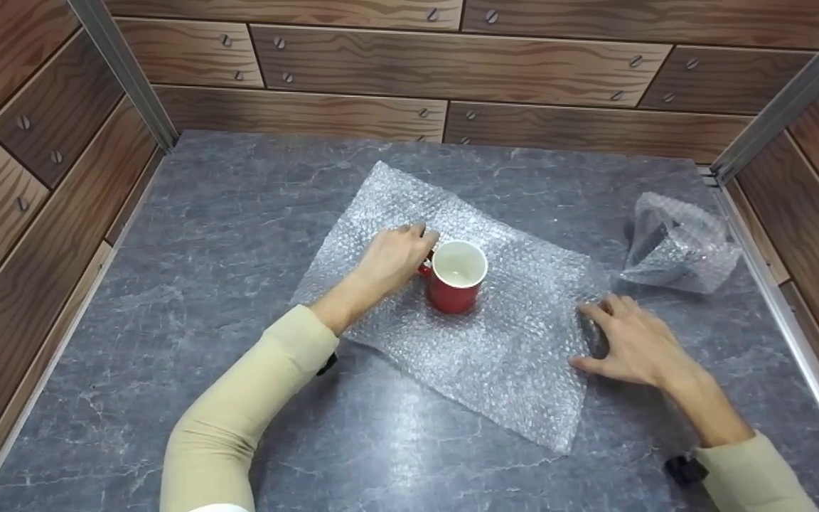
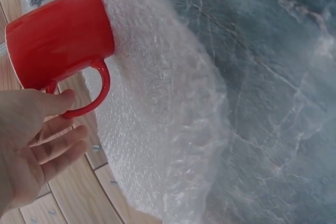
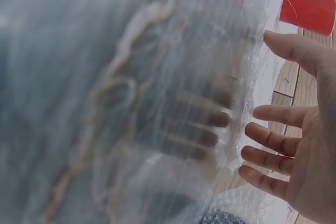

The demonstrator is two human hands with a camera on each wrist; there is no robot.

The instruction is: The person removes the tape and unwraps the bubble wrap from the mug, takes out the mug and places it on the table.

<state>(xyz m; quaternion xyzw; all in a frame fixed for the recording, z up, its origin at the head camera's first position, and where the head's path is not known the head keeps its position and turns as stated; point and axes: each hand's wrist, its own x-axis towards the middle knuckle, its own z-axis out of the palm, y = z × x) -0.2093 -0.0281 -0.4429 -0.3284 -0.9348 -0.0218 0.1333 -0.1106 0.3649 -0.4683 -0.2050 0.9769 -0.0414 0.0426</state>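
Left hand [image 1: 397, 257]: we pinch the red mug [image 1: 454, 294] by its handle [image 2: 107, 81].
Right hand [image 1: 635, 343]: our thumb and fingers apart at the right edge of the bubble wrap [image 1: 516, 348].
Red mug: upright on the bubble wrap, about mid-sheet.
Wrapped bundle [image 1: 680, 245]: far right on the counter [image 1: 232, 227].

The bench [image 1: 239, 213] is grey with pale veins. On it lies a bubble-wrap sheet [image 1: 516, 348], between the left and right edges; a wrapped bundle [image 1: 687, 249] lies near the right edge, toward the far corner.

The right hand [image 3: 312, 145] spreads its fingers beside bubble wrap [image 3: 228, 150].
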